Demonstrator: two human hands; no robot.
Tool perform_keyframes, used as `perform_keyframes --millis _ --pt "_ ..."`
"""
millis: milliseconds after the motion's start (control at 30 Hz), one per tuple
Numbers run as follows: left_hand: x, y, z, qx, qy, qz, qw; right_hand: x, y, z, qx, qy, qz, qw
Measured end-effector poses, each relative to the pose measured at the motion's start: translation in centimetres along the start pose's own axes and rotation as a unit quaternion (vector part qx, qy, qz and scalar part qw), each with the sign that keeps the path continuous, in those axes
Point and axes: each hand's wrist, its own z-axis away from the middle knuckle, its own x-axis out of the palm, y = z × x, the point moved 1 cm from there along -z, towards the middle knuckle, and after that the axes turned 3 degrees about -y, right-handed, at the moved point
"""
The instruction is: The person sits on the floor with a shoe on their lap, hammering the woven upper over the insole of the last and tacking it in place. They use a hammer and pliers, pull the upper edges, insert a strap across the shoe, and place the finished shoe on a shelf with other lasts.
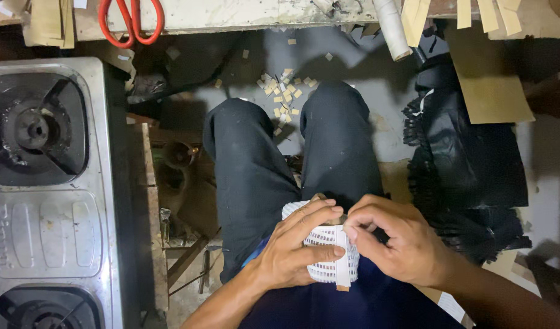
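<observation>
Head view: both hands low centre, over the lap. Left hand (pixel 292 253) wraps a white slotted strip bundle (pixel 330 259), fingers curled over its front and gripping it. Right hand (pixel 399 244) meets it from the other side, fingertips pinching the bundle's upper right edge, just beside the left fingertips. Bundle sits on the thighs, against dark trousers (pixel 255 176); its underside is hidden by the hands.

Around it:
- Gas stove (pixel 91 201), stainless, two burners, fills the left edge, well apart from the hands.
- Red-handled scissors (pixel 132 21) on the worktop (pixel 243 15) at top, left of centre.
- White roll (pixel 391 27) hanging over the worktop edge, top right.
- Tan paper strips (pixel 496 15) along the top right edge; a larger tan sheet (pixel 493 91) below them.
- Small tan offcuts (pixel 284 91) scattered on the floor between the knees.
- Pile of black pleated material (pixel 466 170) right of the legs, near the right hand.
- Wooden scraps (pixel 185 259) and clutter between stove and left leg; too dark to identify.

Nothing lies between the hands and the bundle.
</observation>
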Motion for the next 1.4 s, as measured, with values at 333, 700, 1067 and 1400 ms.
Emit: perform_keyframes --millis 333,700,1067,1400 --pt "0.0 0.1 0.2 0.003 0.002 0.000 1.000 0.2 -0.2 -0.2 0.045 0.010 0.021 0.999" --pt "-0.1 0.1 0.0 0.006 -0.008 0.013 1.000 -0.3 -1.1 -0.9 0.030 -0.045 0.089 0.995" --pt "0.3 0.0 0.3 0.009 -0.015 0.006 1.000 0.3 -0.8 -0.1 -0.055 -0.054 0.197 0.977" --pt "0.4 -0.3 0.7 -0.002 -0.032 0.005 0.999 0.6 0.6 0.3 -0.026 -0.061 0.159 0.985"
